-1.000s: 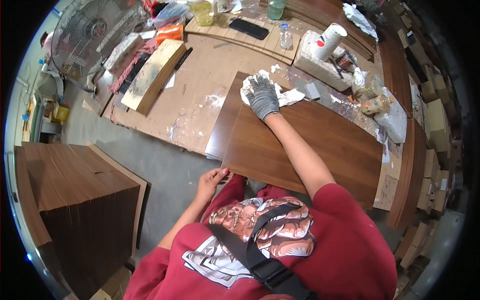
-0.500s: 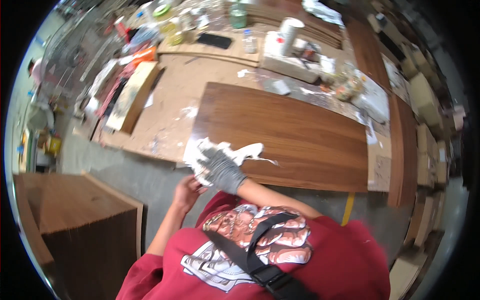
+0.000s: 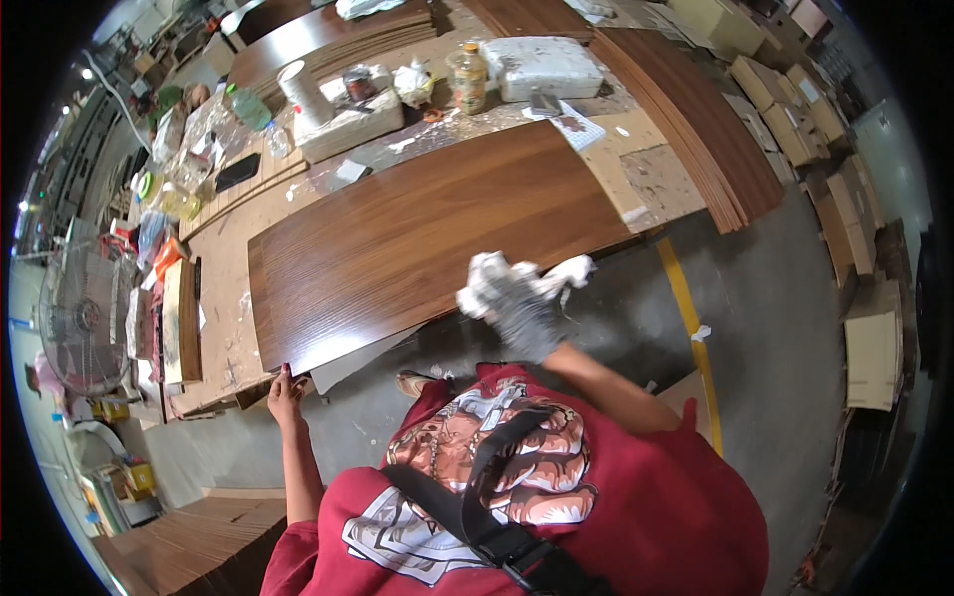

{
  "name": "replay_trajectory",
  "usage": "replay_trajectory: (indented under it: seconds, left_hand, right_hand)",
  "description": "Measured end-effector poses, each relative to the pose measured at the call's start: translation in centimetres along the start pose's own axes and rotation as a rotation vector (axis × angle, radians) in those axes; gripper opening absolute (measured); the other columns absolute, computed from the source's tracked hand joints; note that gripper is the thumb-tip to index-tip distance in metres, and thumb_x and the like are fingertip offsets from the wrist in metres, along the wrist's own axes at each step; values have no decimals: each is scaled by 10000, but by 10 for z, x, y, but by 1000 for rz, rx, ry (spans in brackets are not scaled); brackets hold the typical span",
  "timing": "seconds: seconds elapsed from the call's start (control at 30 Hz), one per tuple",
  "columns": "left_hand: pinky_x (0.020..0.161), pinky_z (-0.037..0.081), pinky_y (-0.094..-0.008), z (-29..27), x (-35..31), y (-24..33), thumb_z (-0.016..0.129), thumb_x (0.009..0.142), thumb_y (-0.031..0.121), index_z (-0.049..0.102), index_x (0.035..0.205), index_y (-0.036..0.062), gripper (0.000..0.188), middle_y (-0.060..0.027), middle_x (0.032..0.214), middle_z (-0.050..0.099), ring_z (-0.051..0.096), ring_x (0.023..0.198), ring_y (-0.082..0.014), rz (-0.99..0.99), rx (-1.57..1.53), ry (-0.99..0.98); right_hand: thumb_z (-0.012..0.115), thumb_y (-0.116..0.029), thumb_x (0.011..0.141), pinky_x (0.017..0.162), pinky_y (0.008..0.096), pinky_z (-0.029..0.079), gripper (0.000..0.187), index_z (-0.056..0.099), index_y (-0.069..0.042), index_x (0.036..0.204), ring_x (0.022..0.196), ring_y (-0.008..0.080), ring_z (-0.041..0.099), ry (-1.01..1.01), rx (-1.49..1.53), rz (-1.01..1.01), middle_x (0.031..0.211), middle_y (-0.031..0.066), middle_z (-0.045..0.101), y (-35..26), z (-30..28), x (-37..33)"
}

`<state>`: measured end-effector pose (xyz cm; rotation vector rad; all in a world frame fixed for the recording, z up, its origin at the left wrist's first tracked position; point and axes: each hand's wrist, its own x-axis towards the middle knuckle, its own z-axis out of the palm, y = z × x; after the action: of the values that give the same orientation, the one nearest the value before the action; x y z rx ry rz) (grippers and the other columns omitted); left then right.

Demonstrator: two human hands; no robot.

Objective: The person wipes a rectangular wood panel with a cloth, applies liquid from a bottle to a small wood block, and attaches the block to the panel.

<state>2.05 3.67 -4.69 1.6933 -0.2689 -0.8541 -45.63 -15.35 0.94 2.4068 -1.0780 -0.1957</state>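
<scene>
A brown wood-grain board [image 3: 427, 219] lies on the worktable, its near edge jutting over the front. My right hand [image 3: 527, 323], in a grey glove, is closed round a crumpled white rag [image 3: 489, 283] at the board's near edge, right of its middle. One end of the rag sticks out to the right. My bare left hand [image 3: 286, 389] pinches the board's near left corner, thumb at the edge; the fingers below are partly hidden. Beneath the near edge shows a pale grey sheet [image 3: 363, 360].
Behind the board stand a white foam block [image 3: 358, 127] with a roll, a bottle [image 3: 467, 79] and a white package [image 3: 545, 68]. Stacked brown boards [image 3: 686, 119] lie at right. A phone [image 3: 238, 172] and a fan [image 3: 87, 318] are at left. Cardboard boxes [image 3: 874, 343] line the right.
The view has turned. My right hand with the rag has moved from the board's left end rightward along its near edge. My left hand has come to the near left corner.
</scene>
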Motion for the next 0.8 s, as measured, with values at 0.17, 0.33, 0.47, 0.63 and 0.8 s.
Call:
replay_trajectory:
  seconds: [0.17, 0.33, 0.47, 0.63, 0.8]
  left_hand:
    - [550, 403, -214, 28, -9, -2, 658, 980, 437, 653, 872, 103, 352, -9, 774, 705, 645, 621, -92, 194, 51, 67]
    - [558, 409, -225, 34, -4, -4, 625, 1000, 436, 684, 946, 98, 346, 1, 801, 711, 650, 661, -86, 132, 85, 83]
    - [579, 409, -225, -12, -3, -12, 535, 1052, 327, 688, 987, 43, 329, 13, 793, 653, 544, 655, -72, 233, -36, 179]
    - [747, 480, -343, 49, 11, 15, 410, 1078, 332, 676, 1006, -49, 470, -87, 876, 662, 580, 797, -175, 413, 195, 429]
    - [835, 483, -327, 109, 3, 89, 388, 1079, 313, 655, 1148, -22, 434, -101, 990, 677, 618, 899, -176, 522, 159, 88]
  right_hand:
    - [409, -111, 976, 1180, 368, 313, 434, 492, -68, 1399, 1439, 269, 358, 57, 146, 426, 1463, 116, 477, 168, 103, -92]
    - [623, -117, 945, 1107, 352, 430, 463, 517, -21, 1386, 1252, 294, 562, 447, 1056, 849, 1335, 176, 590, 247, 152, -151]
    - [434, -131, 1040, 900, 294, 491, 218, 601, -67, 1163, 957, 190, 595, 847, 1335, 711, 1023, 81, 609, 181, 94, -78]
    - [562, -397, 870, 1087, 475, 304, 476, 509, -125, 1257, 1291, 320, 380, 296, 629, 378, 1303, 153, 452, 57, 34, -7]
    - [571, -388, 867, 1169, 551, 222, 587, 508, -151, 1402, 1470, 377, 271, 107, 690, 391, 1564, 175, 340, 44, 12, 8]
